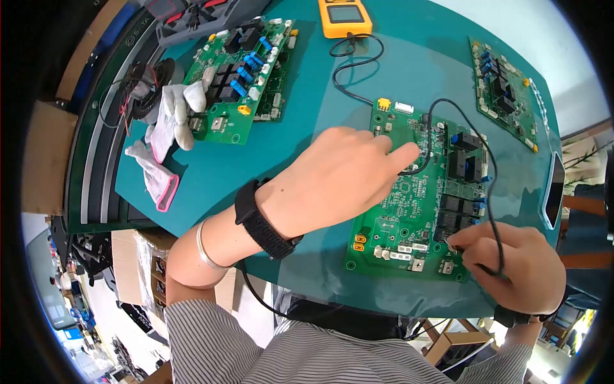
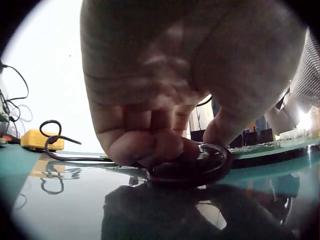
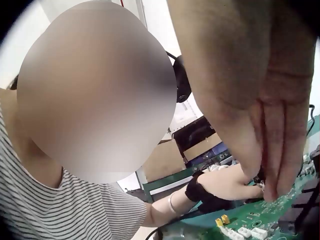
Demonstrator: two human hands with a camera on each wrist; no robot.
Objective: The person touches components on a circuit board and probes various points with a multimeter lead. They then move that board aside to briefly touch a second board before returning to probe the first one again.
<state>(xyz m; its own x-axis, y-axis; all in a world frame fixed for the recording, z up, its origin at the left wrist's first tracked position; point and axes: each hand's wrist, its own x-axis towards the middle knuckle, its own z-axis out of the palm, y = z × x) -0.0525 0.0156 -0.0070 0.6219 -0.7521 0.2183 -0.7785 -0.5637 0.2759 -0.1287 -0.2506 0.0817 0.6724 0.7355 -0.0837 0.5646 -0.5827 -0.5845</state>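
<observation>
My left hand (image 1: 348, 169) reaches over the left half of a green circuit board (image 1: 400, 221). Its fingers are curled with the thumb against them, gripping a black test lead (image 2: 192, 175) that bends in a loop under the fingertips. My right hand (image 1: 518, 262) is at the board's near right corner, beside the black relays. Between thumb and fingers it pinches the end of a black test lead (image 1: 492, 192), a thin tip pointing at the board. The lead arches between both hands. A yellow handheld meter (image 1: 345, 19) with a dark screen lies beyond, its cable running toward the board.
Stacked circuit boards (image 1: 220, 118) and white gloves (image 1: 169, 115) with pink trim lie at the left. Another board (image 1: 505, 93) sits at the far right, with a phone (image 1: 553, 192) by the green table's (image 1: 307, 256) right edge. A grey tool case (image 1: 192, 25) stands at the back left.
</observation>
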